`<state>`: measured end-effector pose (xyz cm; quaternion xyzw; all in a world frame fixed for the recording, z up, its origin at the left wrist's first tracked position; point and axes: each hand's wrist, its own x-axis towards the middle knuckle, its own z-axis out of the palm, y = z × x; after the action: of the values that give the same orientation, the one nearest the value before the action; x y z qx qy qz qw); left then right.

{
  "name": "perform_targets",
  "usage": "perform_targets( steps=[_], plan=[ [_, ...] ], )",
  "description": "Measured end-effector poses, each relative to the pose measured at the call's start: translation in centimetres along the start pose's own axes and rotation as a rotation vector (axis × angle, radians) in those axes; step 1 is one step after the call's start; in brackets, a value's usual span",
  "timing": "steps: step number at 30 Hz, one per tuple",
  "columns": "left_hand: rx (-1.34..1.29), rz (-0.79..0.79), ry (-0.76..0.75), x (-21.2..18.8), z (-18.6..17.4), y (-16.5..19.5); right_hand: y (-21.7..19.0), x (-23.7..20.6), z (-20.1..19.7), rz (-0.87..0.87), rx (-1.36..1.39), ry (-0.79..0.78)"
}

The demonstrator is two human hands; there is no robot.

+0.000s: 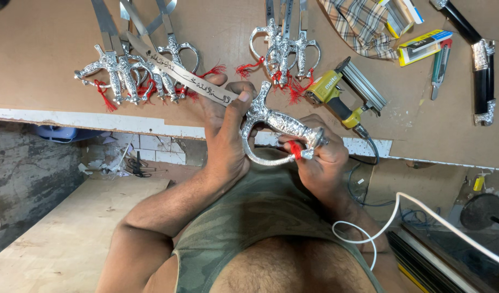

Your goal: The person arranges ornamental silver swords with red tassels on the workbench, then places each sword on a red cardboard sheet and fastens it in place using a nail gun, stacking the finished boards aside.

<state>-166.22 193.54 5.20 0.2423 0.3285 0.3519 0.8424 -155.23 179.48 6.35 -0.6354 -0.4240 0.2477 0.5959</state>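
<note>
On the brown board [54, 49] lie, from the left, a pile of about four silver-hilted swords [127, 73] with red tassels, then a second pile of three [284, 51], a yellow nail gun [341, 95] and one black scabbard [480, 65]. One more sword [271, 119] is held above the board's edge — the left hand [225, 130] is closed around its engraved blade near the guard, the right hand [320, 157] is closed around the ornate hilt.

— What is the work surface?
— A brown board workbench [54, 43] with a chipped white front edge.
— And below it?
— A rough grey wall [21, 163] on one side, white tiles [151, 146] behind, a pale plywood sheet [70, 228] lower down.
— Anything else?
— A white cable [423, 209] and a dark round fan [480, 211].
</note>
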Motion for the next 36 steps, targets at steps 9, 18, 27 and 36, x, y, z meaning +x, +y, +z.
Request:
perform_targets(
  steps=[9, 18, 27, 36],
  plan=[
    [0.319, 0.402, -0.057, 1.6, -4.2, 2.3, 0.6, 1.5, 0.2, 0.09, -0.246, -0.246],
    [0.521, 0.395, -0.269, 6.4, -7.3, 3.8, 1.6, 4.2, 2.3, 0.265, 0.089, -0.164],
    [1.422, 0.602, -0.201, 12.5, -9.0, 6.0, 6.7, 9.0, 4.9, 0.653, 0.279, 0.181],
    [1.886, 0.592, 0.203, 16.6, -16.0, 13.7, 8.5, 14.0, 6.5, 0.366, -0.601, 0.325]
  ],
)
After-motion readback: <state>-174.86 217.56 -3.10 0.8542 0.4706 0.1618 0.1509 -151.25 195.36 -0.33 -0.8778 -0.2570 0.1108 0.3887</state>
